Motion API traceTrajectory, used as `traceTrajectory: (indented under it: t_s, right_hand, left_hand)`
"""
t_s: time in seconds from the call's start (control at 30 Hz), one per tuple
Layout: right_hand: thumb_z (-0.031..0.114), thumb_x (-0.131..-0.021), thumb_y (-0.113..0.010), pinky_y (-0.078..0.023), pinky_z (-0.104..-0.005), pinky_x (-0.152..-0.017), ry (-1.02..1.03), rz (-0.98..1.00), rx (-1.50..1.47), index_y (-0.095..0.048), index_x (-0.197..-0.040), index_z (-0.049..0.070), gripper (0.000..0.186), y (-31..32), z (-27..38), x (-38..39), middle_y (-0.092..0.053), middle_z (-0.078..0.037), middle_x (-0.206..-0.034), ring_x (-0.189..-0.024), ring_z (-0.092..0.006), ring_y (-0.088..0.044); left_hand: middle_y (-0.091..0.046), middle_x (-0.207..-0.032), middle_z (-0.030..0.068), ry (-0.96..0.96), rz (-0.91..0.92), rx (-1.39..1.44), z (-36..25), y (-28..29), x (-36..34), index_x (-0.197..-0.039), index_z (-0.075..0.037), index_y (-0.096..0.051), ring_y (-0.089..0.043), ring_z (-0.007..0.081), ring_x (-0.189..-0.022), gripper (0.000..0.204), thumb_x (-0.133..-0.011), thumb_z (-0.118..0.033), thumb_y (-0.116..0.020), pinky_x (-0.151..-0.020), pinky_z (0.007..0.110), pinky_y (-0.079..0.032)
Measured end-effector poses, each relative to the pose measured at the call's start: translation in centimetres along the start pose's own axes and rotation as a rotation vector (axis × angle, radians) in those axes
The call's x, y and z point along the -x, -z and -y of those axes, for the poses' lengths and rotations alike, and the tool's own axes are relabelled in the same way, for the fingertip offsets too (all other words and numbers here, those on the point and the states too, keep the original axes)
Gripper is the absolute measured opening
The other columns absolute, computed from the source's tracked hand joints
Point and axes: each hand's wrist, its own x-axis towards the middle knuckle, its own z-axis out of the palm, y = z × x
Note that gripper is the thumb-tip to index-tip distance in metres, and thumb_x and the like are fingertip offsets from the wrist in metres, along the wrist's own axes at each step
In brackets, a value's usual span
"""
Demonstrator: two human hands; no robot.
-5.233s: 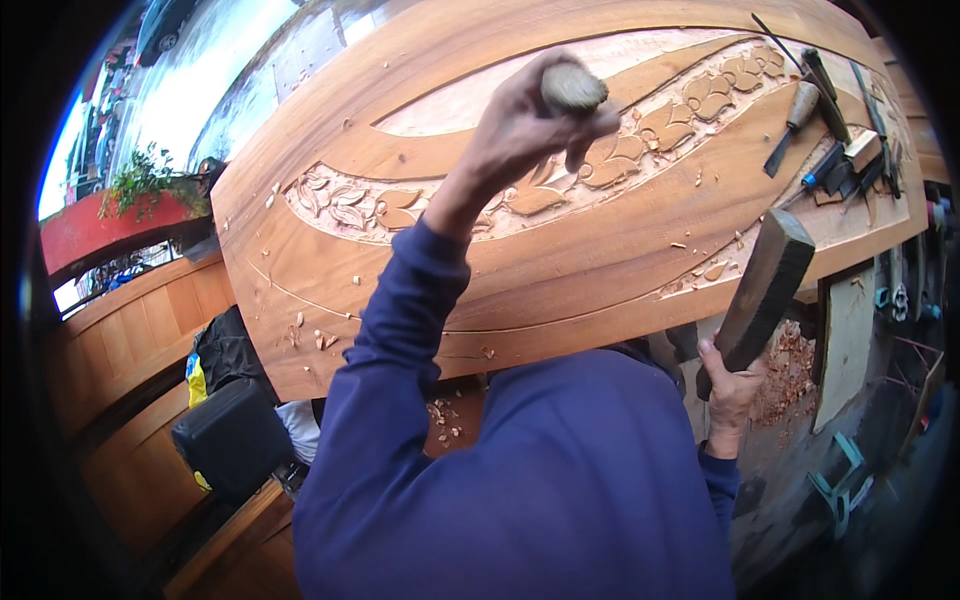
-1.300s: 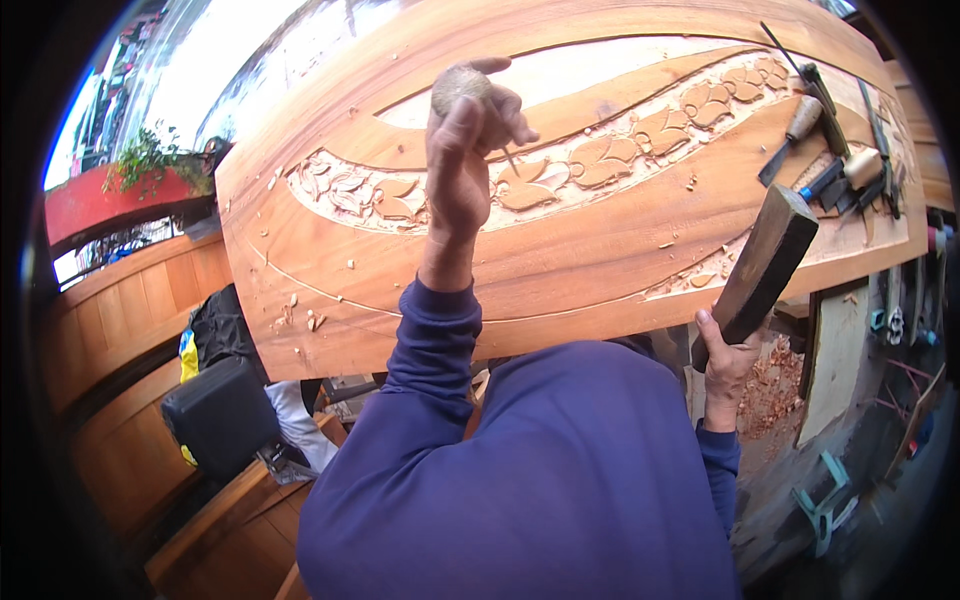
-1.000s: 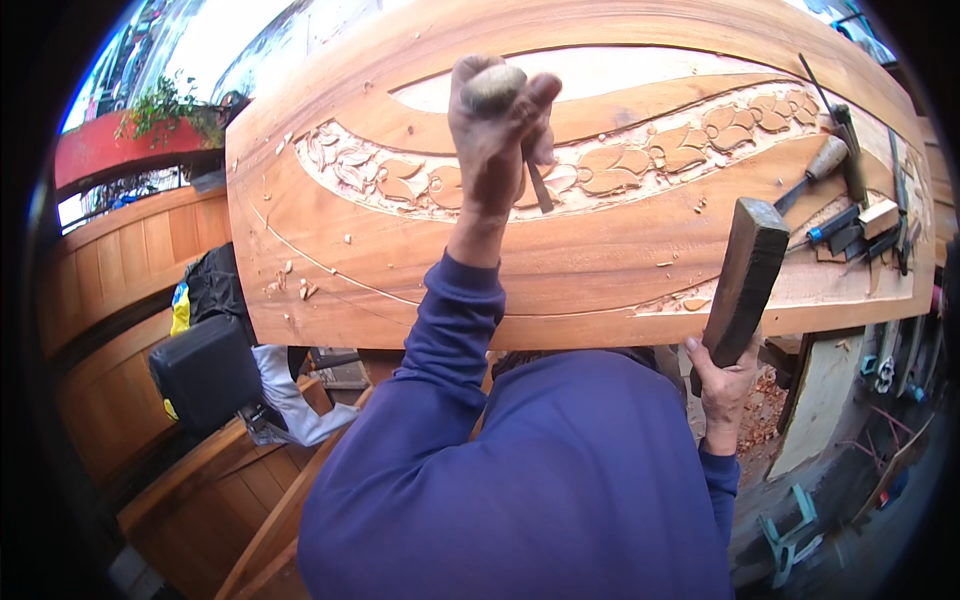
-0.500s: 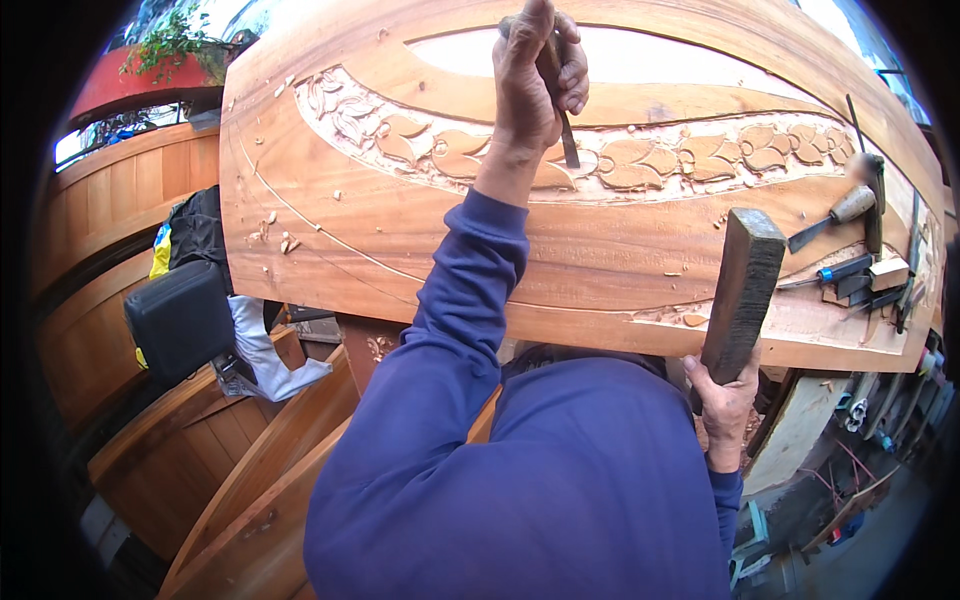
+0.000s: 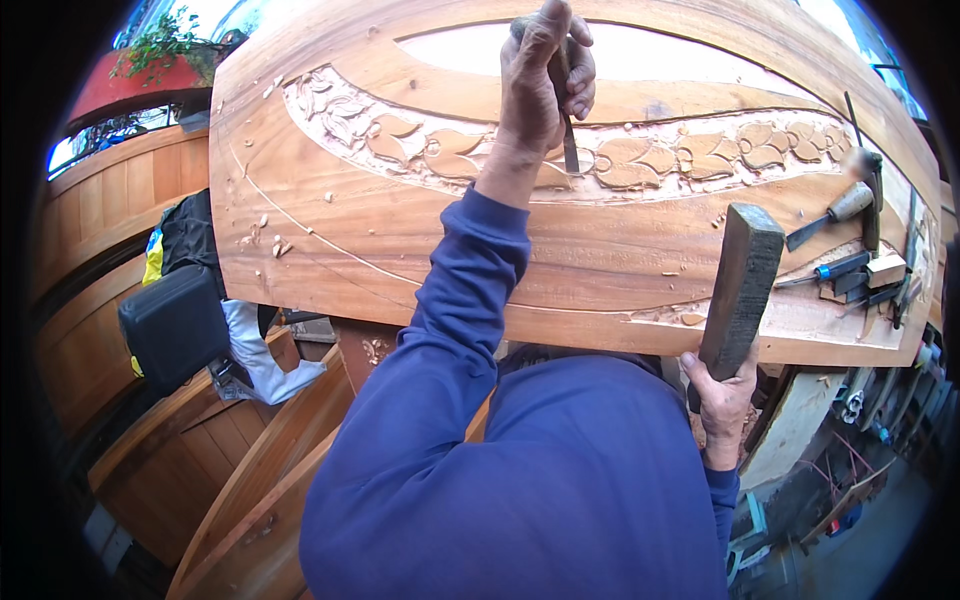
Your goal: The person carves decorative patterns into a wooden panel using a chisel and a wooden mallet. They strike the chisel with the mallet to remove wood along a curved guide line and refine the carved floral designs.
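- My left hand (image 5: 545,88) grips the chisel (image 5: 571,148), its tip at the carved band (image 5: 632,163) of the panel (image 5: 620,235) (contact unclear).
- My right hand (image 5: 722,403) clasps the wooden block (image 5: 741,285).
- Judged step: chisel placement; a blow calls for steadiness.

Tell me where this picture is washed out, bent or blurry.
Head view: washed-out brightness behind the plant, upper left; head view: the edges of the board bow and the picture's corners go black; head view: a round blurry patch beside the pale-handled chisel, while the block in the right hand looks fairly sharp.
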Motion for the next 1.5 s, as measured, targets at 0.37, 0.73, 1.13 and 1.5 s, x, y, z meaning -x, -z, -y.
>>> traceTrajectory:
  t_s: [0.37,0.73,1.13,1.5]
  right_hand:
    - [-0.007,-0.080,-0.081,-0.054,-0.0255,-0.076,0.004,-0.015,0.028,-0.041,-0.157,0.007,0.088,-0.2,0.1,-0.1,-0.066,-0.001,-0.104,-0.082,-0.0092,-0.062]
    - [-0.004,-0.081,-0.082,-0.055,-0.0260,-0.077,-0.016,0.001,0.073,-0.042,-0.157,0.008,0.087,0.1,0.1,0.1,-0.069,-0.002,-0.102,-0.082,-0.0097,-0.064]
    - [-0.003,-0.080,-0.083,-0.054,-0.0248,-0.074,0.103,-0.046,0.073,-0.043,-0.156,0.006,0.086,-0.1,2.7,-0.6,-0.068,-0.001,-0.096,-0.078,-0.0090,-0.064]
    - [0.001,-0.091,-0.070,-0.059,-0.0362,-0.076,1.143,0.031,0.413,-0.049,-0.152,0.020,0.068,-4.9,18.3,-11.4,-0.067,-0.010,-0.104,-0.089,-0.0229,-0.070]
  left_hand:
    - [-0.045,-0.057,-0.0016,0.028,-0.072,-0.068,-0.4,-2.1,0.0,-0.093,-0.011,-0.057,-0.042,0.0071,-0.041,0.039,-0.099,-0.047,-0.071,-0.037,0.023,-0.035]
    - [-0.055,-0.071,-0.0042,-0.107,-0.161,0.033,1.2,-0.4,0.4,-0.105,-0.015,-0.064,-0.044,0.0066,-0.050,0.022,-0.095,-0.028,-0.079,-0.039,0.021,-0.037]
    - [-0.047,-0.056,-0.0011,-0.305,-0.053,-0.270,-0.5,-3.3,2.8,-0.082,-0.009,-0.055,-0.042,0.0071,-0.041,0.030,-0.095,-0.021,-0.079,-0.037,0.024,-0.031]
    - [-0.061,-0.070,0.0034,-0.357,-0.017,-0.614,1.3,-2.5,4.2,-0.093,-0.001,-0.065,-0.053,0.0089,-0.056,0.016,-0.094,-0.012,-0.077,-0.050,0.025,-0.041]
